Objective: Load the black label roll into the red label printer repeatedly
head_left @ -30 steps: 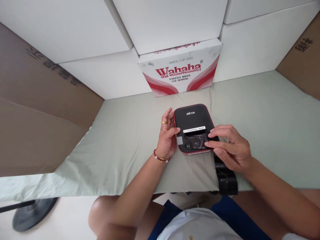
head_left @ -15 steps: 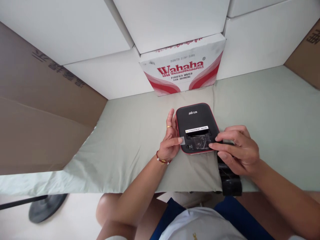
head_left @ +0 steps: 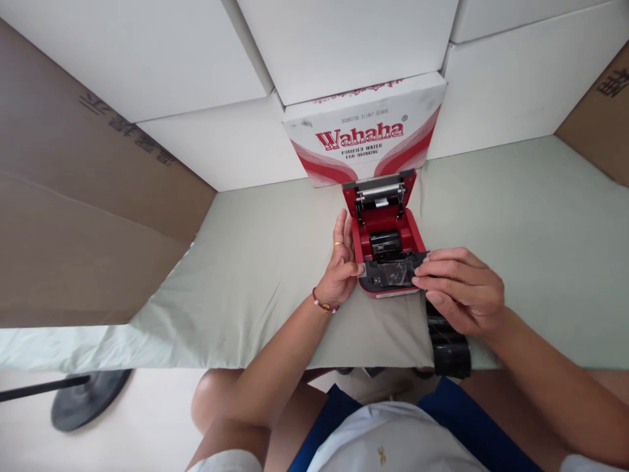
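A small black-and-red label printer (head_left: 358, 239) lies on the cloth in front of me with its lid (head_left: 382, 211) raised, showing a red inside. In the compartment is a black roll (head_left: 386, 244), and a dark film strip (head_left: 393, 274) comes out over the front panel. My left hand (head_left: 341, 272) grips the printer's left side, its thumb on a grey tab. At the front right corner, the fingertips of my right hand (head_left: 462, 288) are closed on the printer's edge. Partly under that hand, a wide black glossy strip (head_left: 449, 351) reaches the table edge.
A Wahaha water carton (head_left: 366, 141) stands just behind the raised lid, with white boxes (head_left: 496, 92) stacked around it. Brown cartons (head_left: 88, 216) border the left and right. Pale green cloth (head_left: 265, 262) covers the table. A black round base (head_left: 93, 396) stands on the floor at left.
The printer's lid has swung up from shut to open, uncovering the red compartment and the black roll. Both hands stay at the printer's two sides.
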A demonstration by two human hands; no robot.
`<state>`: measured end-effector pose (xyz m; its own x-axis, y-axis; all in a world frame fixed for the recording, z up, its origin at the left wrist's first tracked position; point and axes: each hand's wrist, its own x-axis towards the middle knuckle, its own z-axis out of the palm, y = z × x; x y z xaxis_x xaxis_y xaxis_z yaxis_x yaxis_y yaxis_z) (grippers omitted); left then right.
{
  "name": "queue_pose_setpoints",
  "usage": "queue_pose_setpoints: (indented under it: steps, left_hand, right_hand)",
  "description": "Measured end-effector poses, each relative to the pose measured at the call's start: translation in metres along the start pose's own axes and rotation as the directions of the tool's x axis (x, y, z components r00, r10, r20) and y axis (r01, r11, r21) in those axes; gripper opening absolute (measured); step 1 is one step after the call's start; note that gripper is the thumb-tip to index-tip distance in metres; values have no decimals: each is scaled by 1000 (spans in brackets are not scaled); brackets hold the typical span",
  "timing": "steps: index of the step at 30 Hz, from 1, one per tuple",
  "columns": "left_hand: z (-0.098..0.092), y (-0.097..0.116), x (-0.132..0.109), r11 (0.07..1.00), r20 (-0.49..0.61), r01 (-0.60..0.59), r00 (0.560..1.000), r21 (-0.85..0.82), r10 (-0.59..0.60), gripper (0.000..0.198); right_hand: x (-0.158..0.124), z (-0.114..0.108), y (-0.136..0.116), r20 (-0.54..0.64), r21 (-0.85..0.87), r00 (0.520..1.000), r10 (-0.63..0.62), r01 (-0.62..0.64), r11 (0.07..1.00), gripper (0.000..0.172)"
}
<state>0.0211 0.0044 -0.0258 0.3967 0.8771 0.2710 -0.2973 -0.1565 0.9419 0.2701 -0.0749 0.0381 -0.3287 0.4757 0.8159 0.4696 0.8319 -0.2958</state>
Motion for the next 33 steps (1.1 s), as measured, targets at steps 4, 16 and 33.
queue_pose_setpoints:
  steps: [4,16,33]
  left_hand:
    - [2,-5,4,993,-11,-6,1000,-119,5,110]
    - [2,-12,14,973,-206,82,970,-217,-128,70]
    - [0,-15,16,978,-213,75,970,-195,-117,67]
  right_hand:
    - [16,-12,-4,82,135,990,113,-123,983,22]
    - [127,29,22,627,-682,337,702,-198,704,35]
    - [111,0,-2,537,-430,491,686,-540,724,29]
